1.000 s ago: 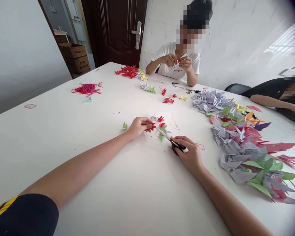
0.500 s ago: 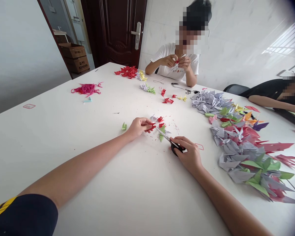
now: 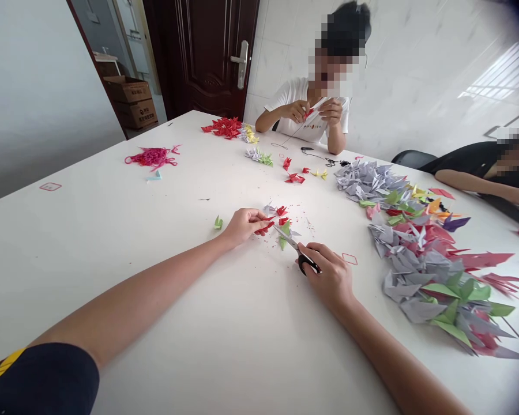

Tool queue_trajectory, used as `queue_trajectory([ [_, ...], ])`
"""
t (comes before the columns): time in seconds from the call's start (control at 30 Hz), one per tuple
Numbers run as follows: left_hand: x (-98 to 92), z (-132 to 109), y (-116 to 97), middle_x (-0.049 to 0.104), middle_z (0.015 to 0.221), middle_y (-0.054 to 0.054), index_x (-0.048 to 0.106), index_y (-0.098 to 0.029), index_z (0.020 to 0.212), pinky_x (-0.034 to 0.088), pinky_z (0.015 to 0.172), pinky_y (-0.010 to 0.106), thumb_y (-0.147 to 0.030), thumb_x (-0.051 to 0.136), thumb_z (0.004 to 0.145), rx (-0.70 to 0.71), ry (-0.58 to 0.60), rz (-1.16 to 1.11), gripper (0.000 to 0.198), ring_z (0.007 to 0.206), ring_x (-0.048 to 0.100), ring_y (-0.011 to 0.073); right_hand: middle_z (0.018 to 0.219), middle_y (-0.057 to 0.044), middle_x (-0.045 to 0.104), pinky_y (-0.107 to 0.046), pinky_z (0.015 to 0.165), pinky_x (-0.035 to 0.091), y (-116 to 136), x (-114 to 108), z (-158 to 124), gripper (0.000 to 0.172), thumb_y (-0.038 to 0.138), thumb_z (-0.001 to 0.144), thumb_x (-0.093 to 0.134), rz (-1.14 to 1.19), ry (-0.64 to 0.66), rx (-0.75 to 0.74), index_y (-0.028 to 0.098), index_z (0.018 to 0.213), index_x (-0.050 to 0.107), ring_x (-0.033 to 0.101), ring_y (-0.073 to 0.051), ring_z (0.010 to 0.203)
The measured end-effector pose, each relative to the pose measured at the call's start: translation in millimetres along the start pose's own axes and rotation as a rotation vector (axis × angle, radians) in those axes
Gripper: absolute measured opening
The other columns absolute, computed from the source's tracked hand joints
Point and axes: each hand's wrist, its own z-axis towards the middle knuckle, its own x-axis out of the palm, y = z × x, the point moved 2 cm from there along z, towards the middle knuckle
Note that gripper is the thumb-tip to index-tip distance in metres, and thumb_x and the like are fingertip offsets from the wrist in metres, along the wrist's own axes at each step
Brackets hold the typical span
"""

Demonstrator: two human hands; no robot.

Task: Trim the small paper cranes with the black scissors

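Note:
My left hand (image 3: 247,226) is closed on a red folded-paper crane (image 3: 266,225), its fingers pinching it above the table. In my right hand (image 3: 330,269) is a pair of scissors (image 3: 292,243) with black handles, the blades pointing at the crane. The blade tips lie close to the red paper; whether they touch it I cannot tell. Just beyond the blades lie a green paper crane (image 3: 284,236) and a small red crane (image 3: 281,211), with tiny paper scraps around them. A separate green crane (image 3: 218,222) sits to the left of my left hand.
A long heap of grey, green and red cranes (image 3: 415,253) covers the right side of the white table (image 3: 177,340). Pink cord (image 3: 153,155) lies at the far left. A co-worker (image 3: 305,109) across the table holds a red crane and thread; another person (image 3: 480,173) sits right.
My right hand and the scissors have shifted slightly left. The co-worker's hands have moved apart, the red crane staying in one of them. My left hand is nearly still.

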Motion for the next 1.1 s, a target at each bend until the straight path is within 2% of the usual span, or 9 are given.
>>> queue_trajectory([
  [0.2, -1.5, 1, 4, 0.069, 0.075, 0.005, 0.071, -0.012, 0.088, 0.052, 0.067, 0.03, -0.042, 0.078, 0.076, 0.004, 0.008, 0.009, 0.033, 0.065, 0.063, 0.013, 0.1, -0.003, 0.075, -0.027, 0.057, 0.046, 5, -1, 0, 0.032, 0.013, 0.088, 0.054, -0.06, -0.012, -0.037, 0.027, 0.108, 0.075, 0.064, -0.012, 0.062],
  [0.33, -1.8, 1, 4, 0.07, 0.076, 0.006, 0.071, -0.013, 0.089, 0.052, 0.067, 0.03, -0.043, 0.078, 0.075, -0.009, 0.019, -0.02, 0.034, 0.066, 0.064, 0.0136, 0.101, -0.003, 0.075, -0.028, 0.058, 0.046, 3, -1, 0, 0.031, 0.015, 0.089, 0.054, -0.085, -0.008, -0.006, 0.027, 0.109, 0.075, 0.064, -0.012, 0.061],
  [0.53, -1.6, 1, 1, 0.07, 0.077, 0.005, 0.07, -0.013, 0.084, 0.051, 0.067, 0.03, -0.045, 0.08, 0.073, 0.0, -0.002, -0.07, 0.035, 0.066, 0.063, 0.0127, 0.1, -0.004, 0.075, -0.03, 0.062, 0.048, -3, -4, 1, 0.028, 0.016, 0.088, 0.058, 0.0, -0.138, 0.058, 0.028, 0.108, 0.074, 0.066, -0.014, 0.065],
  [0.67, -2.3, 1, 0, 0.069, 0.074, 0.005, 0.069, -0.014, 0.085, 0.049, 0.066, 0.029, -0.045, 0.079, 0.074, 0.008, -0.019, -0.049, 0.034, 0.064, 0.062, 0.0129, 0.105, -0.005, 0.073, -0.032, 0.069, 0.054, -3, -1, 3, 0.029, 0.017, 0.089, 0.058, 0.168, -0.065, 0.081, 0.028, 0.11, 0.073, 0.069, -0.018, 0.079],
  [0.83, -2.7, 2, 3, 0.07, 0.075, 0.005, 0.069, -0.014, 0.087, 0.048, 0.065, 0.029, -0.043, 0.078, 0.074, 0.008, -0.023, -0.034, 0.033, 0.064, 0.062, 0.013, 0.102, -0.005, 0.071, -0.03, 0.059, 0.055, -5, -1, 8, 0.024, 0.024, 0.085, 0.063, 0.313, -0.006, 0.223, 0.027, 0.106, 0.074, 0.063, -0.015, 0.065],
  [0.93, -2.3, 3, 4, 0.07, 0.074, 0.005, 0.069, -0.014, 0.086, 0.048, 0.065, 0.029, -0.043, 0.079, 0.072, 0.018, -0.022, -0.058, 0.034, 0.065, 0.062, 0.0129, 0.103, -0.005, 0.071, -0.03, 0.061, 0.056, -4, -2, 9, 0.025, 0.022, 0.083, 0.062, 0.366, 0.037, 0.216, 0.026, 0.105, 0.074, 0.06, -0.014, 0.062],
  [1.1, -1.6, 3, 3, 0.07, 0.076, 0.005, 0.069, -0.013, 0.085, 0.048, 0.066, 0.03, -0.041, 0.082, 0.068, 0.009, -0.027, -0.097, 0.034, 0.066, 0.063, 0.0136, 0.105, -0.005, 0.071, -0.029, 0.065, 0.058, -3, -1, 8, 0.031, 0.016, 0.082, 0.058, 0.407, 0.069, 0.19, 0.026, 0.106, 0.075, 0.067, -0.016, 0.074],
])
